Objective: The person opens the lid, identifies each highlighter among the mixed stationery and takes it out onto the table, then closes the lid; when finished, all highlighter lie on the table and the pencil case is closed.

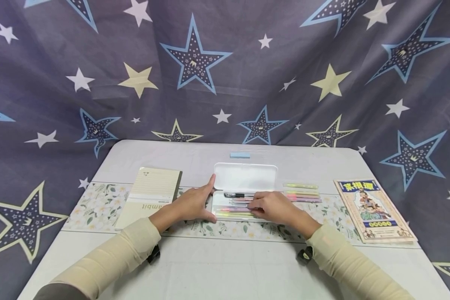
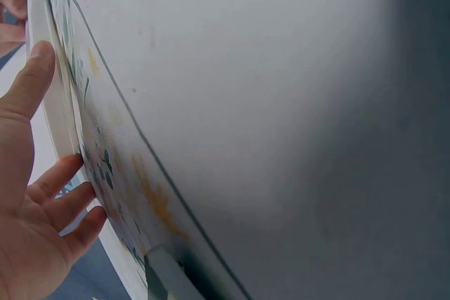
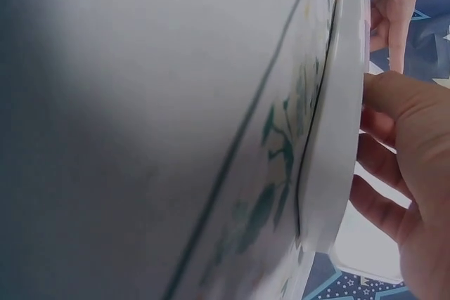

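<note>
A white pencil case (image 1: 226, 198) lies with its lid (image 1: 245, 176) raised at the back. Inside are a black-gripped clear pen (image 1: 235, 195) and several pastel pens (image 1: 233, 213). At the case's left end my left hand (image 1: 195, 203) rests with thumb and fingers spread, the thumb at the front corner; the left wrist view shows them along the case wall (image 2: 60, 107). My right hand (image 1: 275, 207) reaches over the right part of the case, fingers bent down among the pens. In the right wrist view its fingertips dip behind the case wall (image 3: 334, 124); I cannot tell whether they pinch a pen.
Several coloured highlighter pens (image 1: 303, 196) lie right of the case. A blue eraser-like block (image 1: 240, 155) sits behind the lid. A cream notebook (image 1: 148, 193) is at the left and an illustrated booklet (image 1: 375, 211) at the right. A starry curtain (image 1: 225, 75) hangs behind the table.
</note>
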A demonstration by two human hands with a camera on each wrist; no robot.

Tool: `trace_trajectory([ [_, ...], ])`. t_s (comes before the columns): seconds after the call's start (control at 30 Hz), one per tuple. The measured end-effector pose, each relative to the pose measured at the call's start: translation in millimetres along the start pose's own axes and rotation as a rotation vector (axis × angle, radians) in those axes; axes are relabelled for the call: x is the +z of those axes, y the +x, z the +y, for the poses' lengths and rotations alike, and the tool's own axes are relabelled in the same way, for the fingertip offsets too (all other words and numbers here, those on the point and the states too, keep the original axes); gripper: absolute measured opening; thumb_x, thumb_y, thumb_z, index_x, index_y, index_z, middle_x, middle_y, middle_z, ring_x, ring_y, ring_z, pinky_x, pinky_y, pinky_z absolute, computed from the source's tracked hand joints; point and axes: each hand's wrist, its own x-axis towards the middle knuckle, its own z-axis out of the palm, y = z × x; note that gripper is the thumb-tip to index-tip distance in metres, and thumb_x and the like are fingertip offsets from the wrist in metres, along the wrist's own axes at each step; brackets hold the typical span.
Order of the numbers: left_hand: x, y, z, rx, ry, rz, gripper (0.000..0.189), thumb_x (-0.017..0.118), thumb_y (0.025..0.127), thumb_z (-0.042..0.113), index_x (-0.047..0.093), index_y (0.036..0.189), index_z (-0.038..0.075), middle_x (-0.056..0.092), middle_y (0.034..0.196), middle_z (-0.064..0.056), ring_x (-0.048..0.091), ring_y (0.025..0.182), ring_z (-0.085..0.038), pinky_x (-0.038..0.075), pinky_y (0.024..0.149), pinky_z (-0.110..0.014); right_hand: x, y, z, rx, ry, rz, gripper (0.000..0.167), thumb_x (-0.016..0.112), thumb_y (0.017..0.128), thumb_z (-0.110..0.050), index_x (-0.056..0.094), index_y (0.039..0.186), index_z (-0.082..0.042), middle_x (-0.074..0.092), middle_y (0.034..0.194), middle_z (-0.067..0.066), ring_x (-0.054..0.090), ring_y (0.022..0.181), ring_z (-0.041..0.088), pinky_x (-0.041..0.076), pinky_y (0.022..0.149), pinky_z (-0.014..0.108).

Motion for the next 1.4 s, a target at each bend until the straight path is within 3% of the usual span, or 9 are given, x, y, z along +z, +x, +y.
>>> trace_trajectory([
  [0.37, -0.3, 0.1, -0.7, -0.004, -0.001, -0.008, 0.147, 0.085, 0.067, 0.066, -0.009, 0.164, 0.008, 0.06, 0.144, -0.002, 0.06, 0.13, -0.025, 0.046, 0.11, -0.044, -4.7, -1.9, 2.5, 0.048, 0.015, 0.021, 0.013, 0.079, 0.088, -0.018, 0.081, 0.1, -0.019, 0.071, 0.089, -0.008, 0.063, 0.069, 0.001, 0.052, 0.061, 0.02],
  [0.63, -0.9, 1.4, -2.1, 0.002, -0.004, 0.006, 0.148, 0.086, 0.066, 0.067, -0.008, 0.164, 0.009, 0.061, 0.143, -0.001, 0.062, 0.128, -0.024, 0.048, 0.109, -0.043, -16.9, -11.4, 14.5, 0.073, 0.016, 0.082, 0.015, 0.079, 0.086, -0.014, 0.082, 0.101, -0.017, 0.072, 0.088, -0.005, 0.06, 0.065, 0.003, 0.05, 0.058, 0.02],
  [1.1, -0.7, 0.8, -0.7, 0.001, -0.016, 0.005, 0.147, 0.087, 0.066, 0.064, -0.007, 0.164, 0.007, 0.062, 0.142, -0.001, 0.063, 0.126, -0.024, 0.048, 0.108, -0.043, -37.2, -43.9, 40.6, 0.188, -0.004, 0.158, 0.016, 0.083, 0.083, -0.013, 0.083, 0.098, -0.015, 0.072, 0.087, -0.003, 0.049, 0.061, 0.0, 0.043, 0.055, 0.02],
  [1.4, -0.1, 0.3, -0.1, -0.008, -0.016, -0.001, 0.147, 0.088, 0.066, 0.063, -0.008, 0.164, 0.008, 0.062, 0.141, 0.0, 0.063, 0.126, -0.022, 0.048, 0.108, -0.042, -46.5, -68.9, 58.6, 0.207, -0.039, 0.193, 0.016, 0.084, 0.08, -0.009, 0.082, 0.096, -0.013, 0.072, 0.086, -0.001, 0.054, 0.062, 0.003, 0.046, 0.055, 0.023],
])
